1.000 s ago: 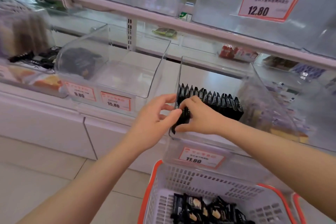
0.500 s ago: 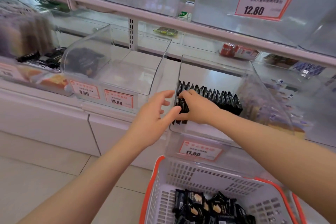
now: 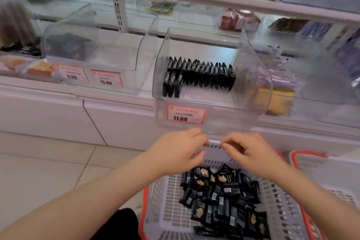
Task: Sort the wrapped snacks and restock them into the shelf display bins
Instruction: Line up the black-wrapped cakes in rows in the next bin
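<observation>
Both the left hand (image 3: 180, 150) and the right hand (image 3: 251, 152), fingers loosely curled and holding nothing, hover mid-frame just above the white slotted plastic basket (image 3: 167, 210), whose loose black wrapped snacks (image 3: 220, 200) lie directly below, slightly nearer the right hand.

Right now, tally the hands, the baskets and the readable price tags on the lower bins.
Hands: 2, left hand, right hand
Baskets: 2, near basket, right basket
Tags: 3, 9.80 tag, 15.80 tag, 11.80 tag
Total: 7
</observation>
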`<state>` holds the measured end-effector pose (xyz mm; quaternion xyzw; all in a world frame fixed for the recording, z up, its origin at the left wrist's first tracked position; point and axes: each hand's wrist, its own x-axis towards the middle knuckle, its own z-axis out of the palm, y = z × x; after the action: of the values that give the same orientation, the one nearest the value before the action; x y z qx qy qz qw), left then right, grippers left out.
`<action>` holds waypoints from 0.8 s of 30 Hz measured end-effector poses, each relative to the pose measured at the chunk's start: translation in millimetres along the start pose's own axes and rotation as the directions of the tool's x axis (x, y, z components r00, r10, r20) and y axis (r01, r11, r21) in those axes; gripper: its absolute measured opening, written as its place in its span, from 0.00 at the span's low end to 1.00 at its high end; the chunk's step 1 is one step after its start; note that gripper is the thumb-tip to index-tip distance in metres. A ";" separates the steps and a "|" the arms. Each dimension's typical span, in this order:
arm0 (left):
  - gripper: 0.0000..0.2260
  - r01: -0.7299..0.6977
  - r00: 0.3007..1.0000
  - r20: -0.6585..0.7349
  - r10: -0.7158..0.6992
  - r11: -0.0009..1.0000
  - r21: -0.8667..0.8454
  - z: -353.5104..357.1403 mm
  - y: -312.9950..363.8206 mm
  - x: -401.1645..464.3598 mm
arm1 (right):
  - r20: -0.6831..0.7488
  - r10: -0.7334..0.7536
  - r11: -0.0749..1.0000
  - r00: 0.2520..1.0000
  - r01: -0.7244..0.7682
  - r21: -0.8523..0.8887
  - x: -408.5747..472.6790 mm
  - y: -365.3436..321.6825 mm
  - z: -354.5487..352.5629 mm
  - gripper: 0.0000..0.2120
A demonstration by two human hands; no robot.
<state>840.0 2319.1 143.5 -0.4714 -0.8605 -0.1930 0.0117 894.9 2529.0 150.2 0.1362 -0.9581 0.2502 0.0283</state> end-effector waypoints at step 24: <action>0.18 0.566 0.394 0.811 -0.432 0.809 0.156 325.7 10.4 -30.9 | 0.518 0.726 0.667 0.451 -0.644 -0.375 -167.5 222.1 211.7 0.27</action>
<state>918.3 2411.0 -160.7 -0.2238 -0.8484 -0.0091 -0.4796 997.8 2653.2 -159.9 -0.1887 -0.8938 0.1193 -0.3889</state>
